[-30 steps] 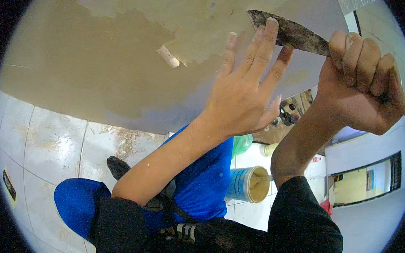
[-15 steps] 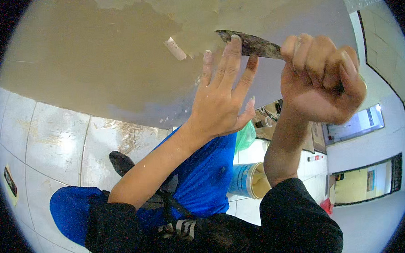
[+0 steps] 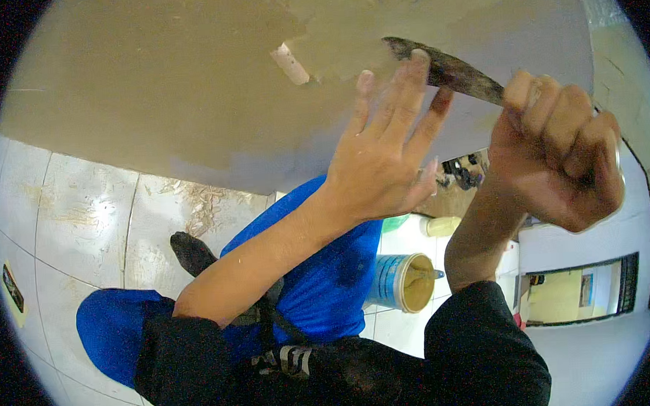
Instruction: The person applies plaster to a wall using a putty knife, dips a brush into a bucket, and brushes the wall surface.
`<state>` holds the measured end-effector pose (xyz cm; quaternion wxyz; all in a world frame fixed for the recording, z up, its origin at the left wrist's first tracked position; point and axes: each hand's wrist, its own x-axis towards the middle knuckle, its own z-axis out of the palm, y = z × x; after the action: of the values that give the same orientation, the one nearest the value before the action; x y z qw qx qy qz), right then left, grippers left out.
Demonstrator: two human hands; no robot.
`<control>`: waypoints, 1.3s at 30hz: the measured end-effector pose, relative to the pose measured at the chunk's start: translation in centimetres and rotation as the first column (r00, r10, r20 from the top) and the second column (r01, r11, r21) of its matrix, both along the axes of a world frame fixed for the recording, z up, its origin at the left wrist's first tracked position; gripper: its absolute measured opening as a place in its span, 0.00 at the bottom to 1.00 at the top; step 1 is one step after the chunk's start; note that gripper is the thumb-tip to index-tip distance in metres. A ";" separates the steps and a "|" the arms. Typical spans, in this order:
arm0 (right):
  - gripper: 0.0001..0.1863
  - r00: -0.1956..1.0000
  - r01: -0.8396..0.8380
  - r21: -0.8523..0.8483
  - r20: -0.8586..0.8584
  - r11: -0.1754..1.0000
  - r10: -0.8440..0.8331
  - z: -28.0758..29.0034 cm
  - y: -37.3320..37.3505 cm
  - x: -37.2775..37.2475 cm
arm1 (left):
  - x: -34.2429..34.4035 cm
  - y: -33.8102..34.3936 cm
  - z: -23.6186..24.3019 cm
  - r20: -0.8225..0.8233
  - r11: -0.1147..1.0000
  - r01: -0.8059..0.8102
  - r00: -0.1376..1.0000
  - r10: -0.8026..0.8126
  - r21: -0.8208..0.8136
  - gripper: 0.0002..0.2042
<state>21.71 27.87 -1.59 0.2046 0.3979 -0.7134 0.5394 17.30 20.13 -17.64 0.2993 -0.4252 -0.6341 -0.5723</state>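
My right hand (image 3: 556,150) is closed around the hidden handle of a putty knife (image 3: 454,75). Its dark, stained blade points left, close to a wall (image 3: 186,78) with tan, smeared filler on its surface. My left hand (image 3: 384,141) has its fingers stretched out, somewhat blurred; the fingertips rest against the blade. Left of the blade, a pale oblong patch (image 3: 290,64) shows on the wall. Whether the blade's edge touches the wall I cannot tell.
A bucket (image 3: 403,283) of yellowish stuff, with a handle sticking out, stands by my blue-clad leg (image 3: 321,277). Beige scraps (image 3: 202,209) litter the white tiles below the wall. My dark foot (image 3: 190,253) is near them. Dark clutter (image 3: 464,172) lies beyond my right forearm.
Both hands and the putty knife have moved to the right along the wall, the right hand also lower in view. The left fingertips stay on the blade. More of the bucket shows.
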 end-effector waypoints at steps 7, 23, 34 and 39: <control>0.13 1.000 -0.017 -0.201 -0.025 0.980 0.012 -5.1 -0.8 -1.5 | -0.9 -2.3 -4.2 -0.020 0.984 -0.052 0.999 0.050 -0.171 0.42; 0.13 1.000 -0.007 -0.097 -0.013 0.995 0.006 -3.0 -0.2 0.2 | -0.3 -0.7 -2.3 -0.033 0.995 -0.052 0.998 0.049 -0.084 0.39; 0.13 0.996 0.069 -0.413 -0.030 0.908 -0.089 -9.2 -2.9 -1.7 | -1.7 -4.3 -7.1 -0.057 0.959 -0.132 0.991 0.122 -0.251 0.39; 0.14 0.910 0.291 -0.195 -0.247 0.937 -0.334 -6.3 -2.9 -0.4 | -1.3 -4.6 -2.9 -0.091 0.929 -0.159 0.987 0.136 -0.334 0.38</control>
<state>21.35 24.93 -7.91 0.4158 0.3325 -0.6887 0.4922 15.96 15.53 -20.51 0.2844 -0.4401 -0.7433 -0.4158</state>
